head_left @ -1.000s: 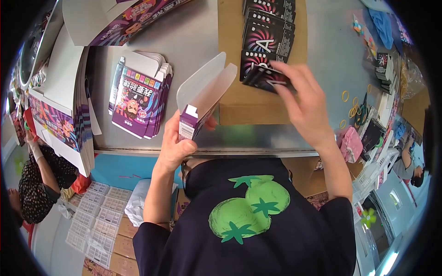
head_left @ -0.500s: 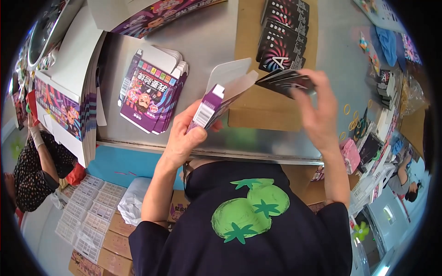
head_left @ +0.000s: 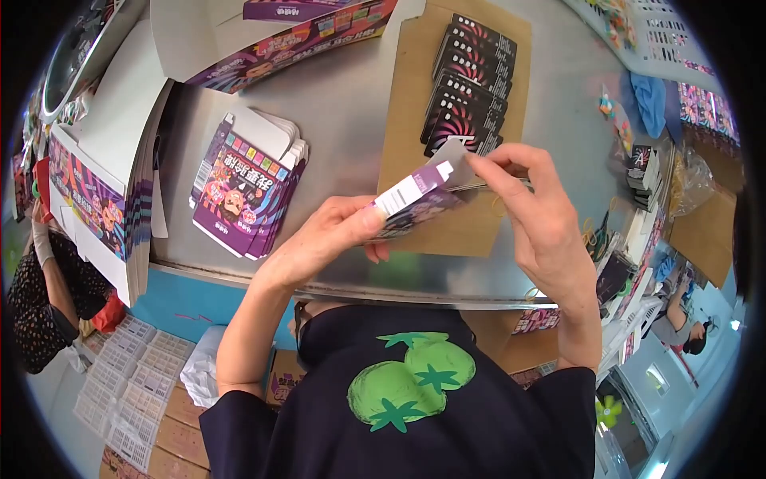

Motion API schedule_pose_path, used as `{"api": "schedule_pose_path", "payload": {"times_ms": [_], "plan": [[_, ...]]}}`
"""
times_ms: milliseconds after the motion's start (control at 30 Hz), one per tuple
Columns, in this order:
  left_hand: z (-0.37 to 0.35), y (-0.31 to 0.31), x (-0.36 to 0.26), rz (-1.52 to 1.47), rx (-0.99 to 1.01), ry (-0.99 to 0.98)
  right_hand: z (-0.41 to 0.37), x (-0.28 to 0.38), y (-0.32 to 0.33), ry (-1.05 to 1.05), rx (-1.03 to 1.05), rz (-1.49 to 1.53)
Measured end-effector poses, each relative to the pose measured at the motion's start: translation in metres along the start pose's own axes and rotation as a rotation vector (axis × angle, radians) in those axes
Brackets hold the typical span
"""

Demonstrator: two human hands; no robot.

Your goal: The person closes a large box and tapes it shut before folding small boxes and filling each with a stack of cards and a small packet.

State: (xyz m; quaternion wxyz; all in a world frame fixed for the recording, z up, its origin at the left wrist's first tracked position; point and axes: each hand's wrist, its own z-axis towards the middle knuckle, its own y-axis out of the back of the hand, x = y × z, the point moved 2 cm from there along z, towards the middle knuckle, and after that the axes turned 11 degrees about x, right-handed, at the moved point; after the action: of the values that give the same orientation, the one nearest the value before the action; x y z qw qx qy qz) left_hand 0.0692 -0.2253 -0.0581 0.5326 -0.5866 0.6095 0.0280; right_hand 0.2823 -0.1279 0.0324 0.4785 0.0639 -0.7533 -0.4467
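Observation:
My left hand (head_left: 339, 231) is wrapped around a small purple card box (head_left: 415, 191), tilted with its flapped end toward the right. At that end my right hand (head_left: 535, 203) is closed, thumb and fingers pinching a stack of playing cards (head_left: 472, 188) at the box mouth. Much of the stack is hidden by the box flap and the fingers. Just beyond lie overlapping rows of black cards (head_left: 471, 88) with pink swirls, on a brown cardboard sheet (head_left: 439, 235). Left of my hands, several flattened purple boxes (head_left: 239, 191) are piled on the metal table (head_left: 335, 152).
Large printed cartons (head_left: 100, 195) stand at the left, and an open display box (head_left: 295, 40) at the back. At right are rubber bands, scissors (head_left: 602, 231), a black card stack (head_left: 642, 172) and a plastic basket (head_left: 670, 44). Other people are at both sides.
My right hand has brought the black cards against the box mouth, where they now mostly disappear from sight. My left hand and the box have moved right, and the view has shifted slightly.

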Motion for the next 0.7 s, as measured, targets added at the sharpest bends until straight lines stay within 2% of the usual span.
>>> {"api": "schedule_pose_path", "payload": {"times_ms": [67, 167, 200, 300, 400, 467, 533, 600, 667, 700], "plan": [[0.001, 0.002, -0.004, 0.02, 0.032, -0.006, 0.001, -0.001, 0.0, 0.005, -0.016, -0.058], [0.008, -0.001, -0.014, 0.067, 0.127, -0.04, 0.005, 0.001, 0.002, 0.182, -0.082, 0.008], [0.011, -0.002, -0.018, 0.072, 0.116, -0.052, 0.008, 0.001, 0.002, 0.174, -0.092, -0.032], [0.017, -0.003, -0.02, 0.084, 0.106, -0.076, 0.013, -0.001, 0.005, 0.273, 0.0, -0.018], [0.025, 0.004, -0.005, -0.112, 0.047, -0.259, 0.023, -0.03, 0.037, 0.17, -0.327, 0.224], [0.026, 0.001, -0.003, -0.176, 0.004, -0.288, 0.027, -0.095, 0.055, -0.069, -0.458, 0.241], [0.025, 0.0, 0.001, -0.318, -0.105, -0.316, 0.021, -0.181, 0.078, -0.38, -0.653, 0.178], [0.027, -0.002, 0.009, -0.337, -0.055, -0.34, 0.019, -0.25, 0.109, -0.521, -0.826, 0.096], [0.03, -0.002, 0.014, -0.369, 0.032, -0.343, 0.037, -0.285, 0.136, -0.547, -0.918, -0.205], [0.032, -0.001, 0.012, -0.361, 0.033, -0.348, 0.046, -0.309, 0.148, -0.541, -0.926, -0.204]]}}
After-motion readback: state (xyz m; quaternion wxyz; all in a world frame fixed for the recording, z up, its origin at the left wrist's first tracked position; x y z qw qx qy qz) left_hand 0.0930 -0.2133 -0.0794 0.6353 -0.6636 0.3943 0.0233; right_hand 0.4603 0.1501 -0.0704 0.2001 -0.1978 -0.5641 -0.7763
